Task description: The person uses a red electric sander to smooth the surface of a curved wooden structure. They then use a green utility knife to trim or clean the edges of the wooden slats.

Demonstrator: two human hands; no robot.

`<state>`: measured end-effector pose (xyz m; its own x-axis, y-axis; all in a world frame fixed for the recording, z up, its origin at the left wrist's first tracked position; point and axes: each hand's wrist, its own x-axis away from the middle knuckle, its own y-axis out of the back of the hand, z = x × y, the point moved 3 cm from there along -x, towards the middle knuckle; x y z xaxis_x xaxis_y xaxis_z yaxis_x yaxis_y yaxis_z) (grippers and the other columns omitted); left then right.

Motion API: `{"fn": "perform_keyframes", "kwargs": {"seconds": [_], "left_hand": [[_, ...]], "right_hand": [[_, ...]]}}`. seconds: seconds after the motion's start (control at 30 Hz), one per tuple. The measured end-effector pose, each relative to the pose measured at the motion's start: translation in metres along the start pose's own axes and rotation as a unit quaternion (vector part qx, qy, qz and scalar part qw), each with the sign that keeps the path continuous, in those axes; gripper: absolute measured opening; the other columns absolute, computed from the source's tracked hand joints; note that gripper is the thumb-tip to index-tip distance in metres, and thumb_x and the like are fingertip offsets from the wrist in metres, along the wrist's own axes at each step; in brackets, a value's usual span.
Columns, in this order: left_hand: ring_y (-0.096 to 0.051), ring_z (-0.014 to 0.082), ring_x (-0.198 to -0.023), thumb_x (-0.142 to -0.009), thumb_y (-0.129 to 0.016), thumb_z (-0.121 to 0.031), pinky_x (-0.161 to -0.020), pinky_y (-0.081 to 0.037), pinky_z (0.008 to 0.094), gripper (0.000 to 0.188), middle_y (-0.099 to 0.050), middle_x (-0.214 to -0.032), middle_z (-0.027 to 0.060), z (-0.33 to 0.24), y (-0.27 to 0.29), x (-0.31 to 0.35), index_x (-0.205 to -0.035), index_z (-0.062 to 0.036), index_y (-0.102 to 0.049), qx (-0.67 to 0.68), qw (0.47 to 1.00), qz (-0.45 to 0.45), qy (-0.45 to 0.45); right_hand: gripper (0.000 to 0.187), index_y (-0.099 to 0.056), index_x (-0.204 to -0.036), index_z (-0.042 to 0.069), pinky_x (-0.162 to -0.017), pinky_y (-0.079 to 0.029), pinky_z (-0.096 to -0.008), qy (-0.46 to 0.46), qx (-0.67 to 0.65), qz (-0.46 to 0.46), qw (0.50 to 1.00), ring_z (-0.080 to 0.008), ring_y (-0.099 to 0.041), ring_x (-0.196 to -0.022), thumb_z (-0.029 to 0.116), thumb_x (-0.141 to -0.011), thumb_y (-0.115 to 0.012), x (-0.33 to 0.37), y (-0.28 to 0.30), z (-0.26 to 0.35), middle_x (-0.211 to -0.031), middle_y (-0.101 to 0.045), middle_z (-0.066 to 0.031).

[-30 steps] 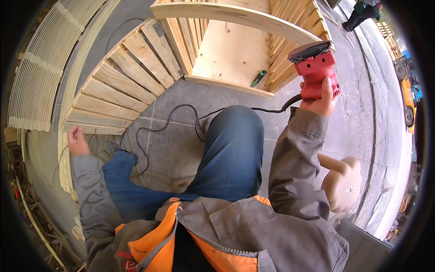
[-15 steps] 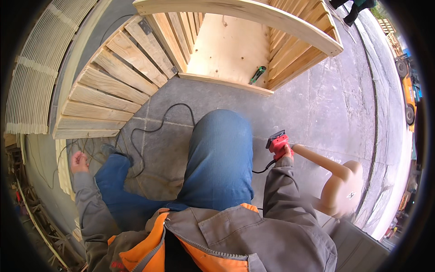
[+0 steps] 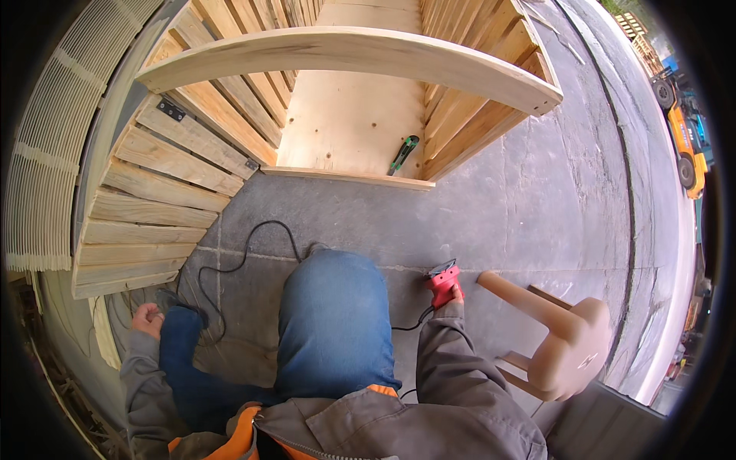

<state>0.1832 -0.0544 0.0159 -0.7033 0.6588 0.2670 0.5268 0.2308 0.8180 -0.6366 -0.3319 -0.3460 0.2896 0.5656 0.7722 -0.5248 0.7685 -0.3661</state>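
Observation:
My right hand is wrapped round a red electric sander with a dark base plate; its black cord runs back toward my body. The sander is raised over the grey floor, to the right of my knee. My left hand is at the left, by my lower leg, its fingers curled in with nothing visible in them. Just ahead of it is the lower end of a slatted wooden door, swung out on black hinges from a wooden crate. A green and black utility knife lies on the crate's plywood bottom.
A curved wooden rail spans the crate's opening. A beige plastic stool lies on its side at my right. Black cable loops over the floor left of my knee. Pale slatted stock stands far left; an orange vehicle is far right.
My view has tilted and moved toward the crate, so more of its inside shows. The sander stays in my right hand and now appears lower and further left.

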Motion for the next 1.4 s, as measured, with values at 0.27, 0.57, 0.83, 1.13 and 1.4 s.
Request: {"fn": "perform_keyframes", "kwargs": {"seconds": [0.27,0.57,0.83,1.13,1.4], "left_hand": [[-0.063,0.0150,-0.081,-0.083,-0.071,-0.005,-0.076,-0.054,0.0307,0.035,-0.069,-0.099,0.0104,-0.020,-0.006,0.004,-0.116,0.0025,-0.064,0.007,0.999,0.051,-0.002],[-0.065,0.0172,-0.087,-0.084,-0.073,-0.005,-0.080,-0.055,0.0328,0.035,-0.069,-0.101,0.0140,-0.064,-0.031,0.023,-0.116,0.0043,-0.063,-0.027,0.992,0.126,0.002],[-0.068,0.0262,-0.095,-0.085,-0.074,-0.011,-0.084,-0.055,0.0371,0.037,-0.068,-0.107,0.0172,-0.121,-0.047,0.030,-0.117,0.0024,-0.063,-0.092,0.977,0.194,0.012],[-0.067,0.0301,-0.094,-0.085,-0.073,-0.019,-0.083,-0.054,0.0392,0.033,-0.065,-0.103,0.0143,-0.110,-0.070,0.022,-0.113,-0.0036,-0.064,-0.152,0.944,0.292,0.001],[-0.066,0.0315,-0.093,-0.085,-0.072,-0.021,-0.081,-0.053,0.0403,0.034,-0.065,-0.102,0.0140,-0.123,-0.089,0.012,-0.114,-0.0038,-0.063,-0.133,0.940,0.314,-0.014]], "right_hand": [[0.059,-0.057,-0.129,0.000,-0.090,-0.054,-0.0447,0.145,0.451,-0.363,0.802,-0.0345,-0.067,-0.106,0.041,-0.090,-0.071,0.070,0.008,0.018,-0.122,-0.067,-0.0203],[0.046,-0.064,-0.111,0.001,-0.076,-0.054,-0.0359,0.344,0.540,-0.011,0.768,-0.0236,-0.065,-0.080,0.035,-0.083,-0.079,0.098,-0.232,0.041,-0.090,-0.068,-0.0123],[0.066,-0.054,-0.138,0.014,-0.096,-0.050,-0.0480,0.394,0.802,0.158,0.420,-0.0412,-0.062,-0.113,0.049,-0.085,-0.070,-0.011,-0.444,-0.035,-0.122,-0.063,-0.0262],[0.079,-0.036,-0.155,0.018,-0.110,-0.040,-0.0460,0.283,0.898,0.087,0.326,-0.0379,-0.054,-0.131,0.058,-0.091,-0.059,-0.056,-0.507,-0.065,-0.141,-0.056,-0.0233],[0.069,-0.048,-0.146,0.013,-0.105,-0.044,-0.0472,0.230,0.930,0.149,0.243,-0.0385,-0.057,-0.126,0.057,-0.093,-0.054,-0.073,-0.494,-0.092,-0.135,-0.060,-0.0226]]}}
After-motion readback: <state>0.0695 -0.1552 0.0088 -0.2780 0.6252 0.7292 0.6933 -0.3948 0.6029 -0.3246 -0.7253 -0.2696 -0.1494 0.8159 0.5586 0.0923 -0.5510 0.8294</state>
